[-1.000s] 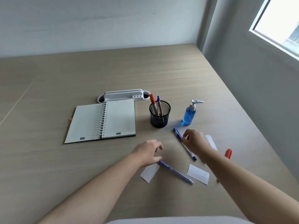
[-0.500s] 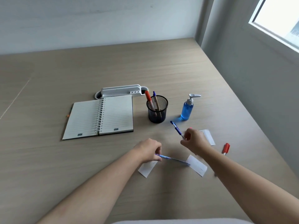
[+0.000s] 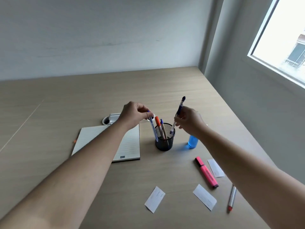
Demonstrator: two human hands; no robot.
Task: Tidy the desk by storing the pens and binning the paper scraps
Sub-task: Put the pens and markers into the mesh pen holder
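- left hand above the mesh pen cup, fingers pinched on the top end of a light blue pen; pen hangs nearly upright, lower end at the cup's left rim. Can't tell if the tip is inside or just in front of the mesh.
- right hand over the cup's right side, fingers closed on a dark blue pen; pen tilted, cap end up and away, lower tip at the cup's right rim.
- cup already has an orange-capped pen and a blue-capped pen standing in it, leaning left.
- cup sits on the desk just right of the open spiral notebook; left forearm covers much of the notebook.
- blue pump bottle just right of the cup, top hidden behind the right hand.
- white cable tray behind the notebook, mostly hidden by the left hand.
- still on the desk, near side: pink highlighter lying diagonal; grey pen with red tip to its right, partly under the right forearm.
- three paper scraps flat on the desk: one near centre, one right of it, one beside the highlighter with its edge under the right forearm. None touching each other.
- window on the right wall.
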